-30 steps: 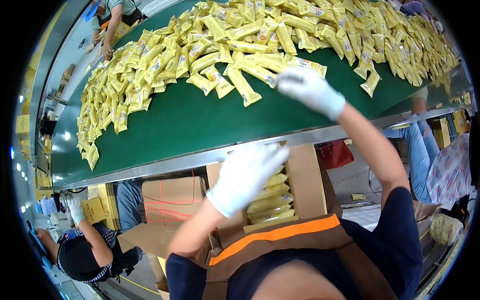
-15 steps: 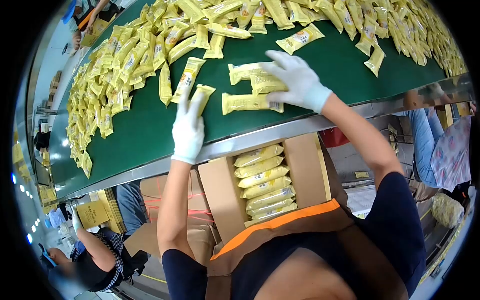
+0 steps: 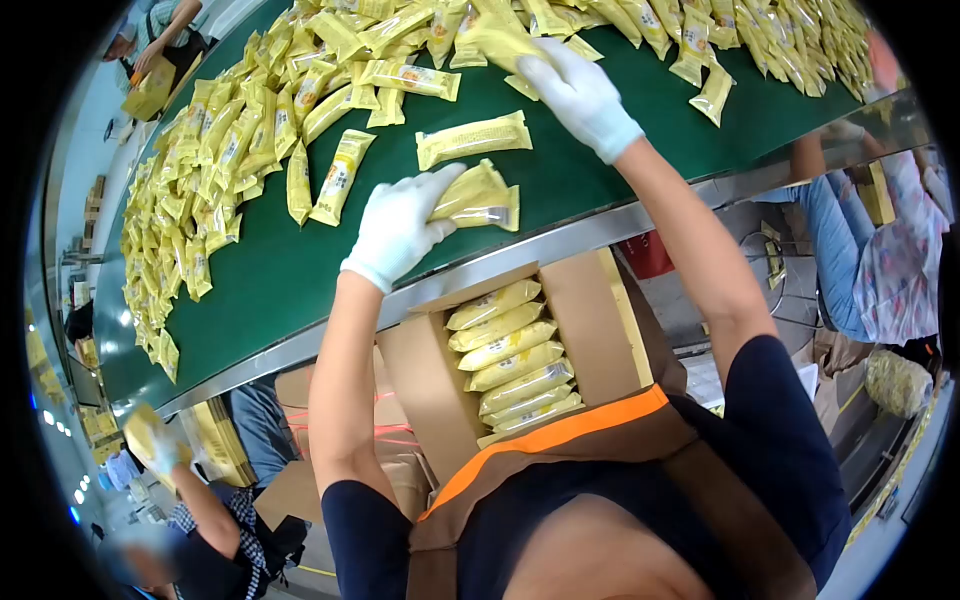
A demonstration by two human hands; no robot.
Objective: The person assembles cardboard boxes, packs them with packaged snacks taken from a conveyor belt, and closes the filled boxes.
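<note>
My left hand, in a white glove, is closed around a small bunch of yellow snack packets near the belt's front edge. Just beyond it lies a single yellow packet. Farther up, my gloved right hand reaches to the edge of the pile, with thumb and fingers on a slightly blurred yellow packet. Below the belt, an open cardboard box contains a row of yellow packets lying side by side.
A large heap of packets covers the far part of the green belt. A metal rail runs along its front, above the box. One co-worker holds a carton at lower left; others are at upper left and right.
My left hand has moved right onto the bunch of packets. My right hand has left those packets and gone up to the heap, taking hold of another packet.
</note>
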